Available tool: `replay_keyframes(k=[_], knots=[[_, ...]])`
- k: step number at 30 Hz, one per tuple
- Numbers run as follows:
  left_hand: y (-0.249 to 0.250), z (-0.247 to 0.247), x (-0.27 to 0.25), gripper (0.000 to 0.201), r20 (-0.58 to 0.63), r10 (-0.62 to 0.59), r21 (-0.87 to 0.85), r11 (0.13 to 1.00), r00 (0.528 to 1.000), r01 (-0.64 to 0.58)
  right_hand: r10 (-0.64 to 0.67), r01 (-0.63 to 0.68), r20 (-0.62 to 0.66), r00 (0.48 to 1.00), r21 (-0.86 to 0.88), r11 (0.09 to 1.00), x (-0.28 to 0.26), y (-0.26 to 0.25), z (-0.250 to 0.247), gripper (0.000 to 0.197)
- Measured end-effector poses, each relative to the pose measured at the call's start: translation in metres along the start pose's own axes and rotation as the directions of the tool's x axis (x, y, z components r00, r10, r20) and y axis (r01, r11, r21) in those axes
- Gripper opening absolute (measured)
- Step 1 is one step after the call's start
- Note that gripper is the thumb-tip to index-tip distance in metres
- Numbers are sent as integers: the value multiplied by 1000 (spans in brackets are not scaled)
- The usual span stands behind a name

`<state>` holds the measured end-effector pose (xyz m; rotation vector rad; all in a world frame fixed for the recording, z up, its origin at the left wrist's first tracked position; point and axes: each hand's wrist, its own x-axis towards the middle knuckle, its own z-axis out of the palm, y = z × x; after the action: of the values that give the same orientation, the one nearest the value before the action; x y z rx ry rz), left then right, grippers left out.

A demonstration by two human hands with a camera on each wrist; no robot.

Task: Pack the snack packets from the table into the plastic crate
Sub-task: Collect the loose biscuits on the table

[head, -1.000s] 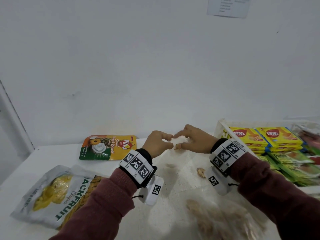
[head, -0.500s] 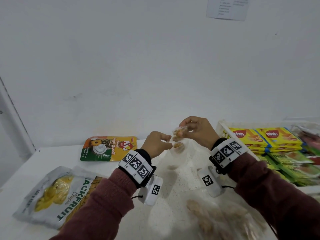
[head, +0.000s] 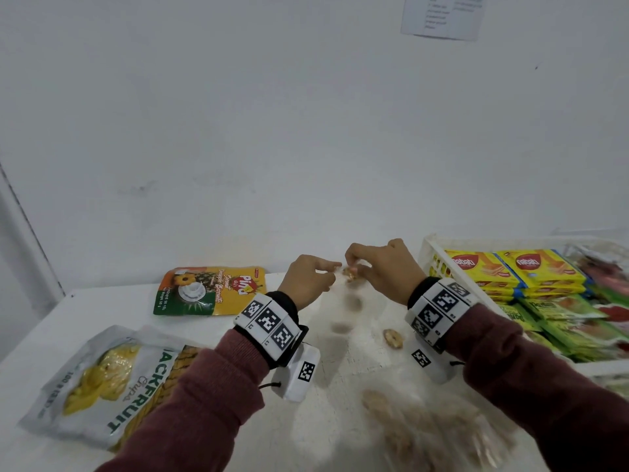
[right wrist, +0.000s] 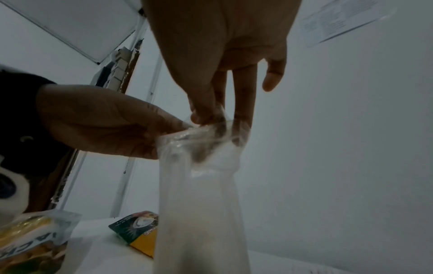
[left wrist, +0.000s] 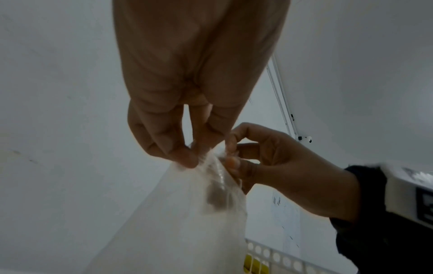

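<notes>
Clear snack bag (head: pixel 350 301) upright on table — crate (head: pixel 429 257) nearly full.

You have a thin, clear plastic bag (right wrist: pixel 199 185) pinched at its crinkled top between your left hand (head: pixel 306 281) and right hand (head: pixel 384 270); its film looks glossy and a little cloudy. The jackfruit chips pouch (head: pixel 102 383) shines like foil-backed plastic. The biscuit pouch (head: pixel 207 291) looks smooth and glossy. The crate (head: pixel 429 253) seems to be matt white perforated plastic. Your sleeves (head: pixel 211 403) are soft knit cloth. The table (head: pixel 102 308) is matt white, faintly speckled.
</notes>
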<state>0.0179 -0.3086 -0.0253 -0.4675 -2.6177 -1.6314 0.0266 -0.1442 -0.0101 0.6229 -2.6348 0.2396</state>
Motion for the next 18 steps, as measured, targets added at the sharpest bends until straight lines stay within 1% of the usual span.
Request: replay_keyframes(k=[3,5,7,9,11,12,13,15,16,18], knots=[[-1,0,-1,34,11,3,49,999,1000,-4,-75,77,27,997,-70,995,-1,-1,2,18],[-2,0,-1,32,6,3,61,998,1000,-4,-92,93,13,996,-122,988,-1,-1,4,25],[-1,1,-1,30,-3,-6,60,998,1000,6,-92,91,-8,996,-125,988,1,-2,1,20],[-2,2,0,24,-3,-20,57,998,1000,20,-73,74,12,997,-27,997,1,-3,-3,6],[-2,2,-1,16,0,-26,72,997,1000,26,-16,6,107,994,93,996,-1,-4,-6,12],[-2,2,0,15,-3,-28,79,996,1000,28,5,-25,138,990,143,989,-2,-4,-7,13],[-2,2,0,16,-6,-31,84,996,1000,31,19,-47,158,987,173,984,-3,-4,-7,12],[-1,1,0,18,-6,-34,96,995,999,34,54,-90,202,978,173,981,-3,-2,-7,15],[-1,0,0,20,-2,-30,109,994,1000,31,68,-108,216,974,177,978,-3,-1,-7,17],[0,-1,-1,19,5,-24,135,991,1000,23,98,-137,168,981,242,960,-1,5,-7,20]])
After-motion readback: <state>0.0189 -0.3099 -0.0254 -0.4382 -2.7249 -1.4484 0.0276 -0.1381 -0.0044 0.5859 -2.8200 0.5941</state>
